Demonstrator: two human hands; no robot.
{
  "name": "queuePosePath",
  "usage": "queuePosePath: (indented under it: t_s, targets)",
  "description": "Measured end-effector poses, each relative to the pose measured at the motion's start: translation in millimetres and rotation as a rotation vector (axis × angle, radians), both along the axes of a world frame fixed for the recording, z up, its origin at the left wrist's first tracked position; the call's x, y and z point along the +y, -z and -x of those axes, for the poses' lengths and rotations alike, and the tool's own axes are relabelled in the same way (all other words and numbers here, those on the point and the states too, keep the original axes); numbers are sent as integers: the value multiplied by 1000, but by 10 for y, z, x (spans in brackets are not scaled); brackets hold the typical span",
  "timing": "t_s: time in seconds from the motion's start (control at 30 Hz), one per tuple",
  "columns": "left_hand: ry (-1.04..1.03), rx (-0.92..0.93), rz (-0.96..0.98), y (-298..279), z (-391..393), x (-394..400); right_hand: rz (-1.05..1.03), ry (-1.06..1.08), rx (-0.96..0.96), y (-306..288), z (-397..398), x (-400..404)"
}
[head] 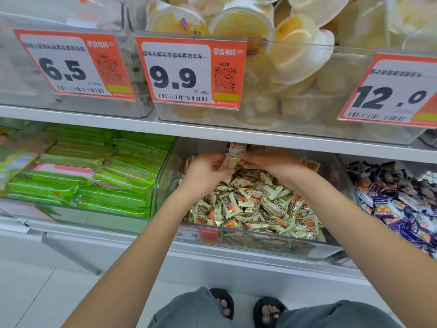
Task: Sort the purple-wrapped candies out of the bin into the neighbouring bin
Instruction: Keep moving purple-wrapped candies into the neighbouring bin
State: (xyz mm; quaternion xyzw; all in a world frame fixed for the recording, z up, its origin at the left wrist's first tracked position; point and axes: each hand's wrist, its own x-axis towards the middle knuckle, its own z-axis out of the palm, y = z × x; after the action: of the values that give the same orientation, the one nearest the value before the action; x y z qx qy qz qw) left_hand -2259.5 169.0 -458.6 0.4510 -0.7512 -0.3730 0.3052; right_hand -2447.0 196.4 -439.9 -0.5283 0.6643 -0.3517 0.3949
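A clear bin (165, 181) on the lower shelf is heaped with pale cream-and-orange wrapped candies (255, 209). Both my hands reach deep into its back. My left hand (208, 169) curls around a cream-wrapped candy (230, 162). My right hand (267, 159) pinches a purple-wrapped candy (237, 147) that sticks up just under the shelf edge. The neighbouring bin (354, 200) to the right holds many purple-and-white wrapped candies (397, 200).
A bin of green packets (99, 176) stands to the left. The white shelf edge (212, 131) hangs low over my hands. Above it sit bins of jelly cups (272, 43) with orange price tags (191, 72). My feet in sandals (246, 306) show below.
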Motion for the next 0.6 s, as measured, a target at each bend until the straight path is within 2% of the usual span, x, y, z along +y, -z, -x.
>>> queuePosePath:
  t_s: [0.07,0.13,0.2,0.23,0.3,0.33,0.4,0.5,0.6]
  targets:
    - [-106,-154,112,-9,-147,-68,-24,27,102,-16,8,2]
    - [-104,-358,139,-30,-248,-107,-50,85,257,-25,44,-3]
    - [-57,-576,223,-30,-212,-61,-62,112,211,-2,74,-15]
    - [-45,-607,315,-31,-160,-30,-58,126,114,6,72,-14]
    - [28,-490,384,-41,-51,13,-49,146,-67,-9,46,-12]
    - [95,-444,334,-31,-10,14,-60,145,-121,-27,26,-11]
    - [237,-519,203,20,35,-3,-77,133,-146,-54,9,-3]
    - [278,-570,101,96,-28,-44,-68,78,-44,-91,-21,-27]
    - [277,-568,57,129,-183,-87,-42,-88,279,-85,-91,-115]
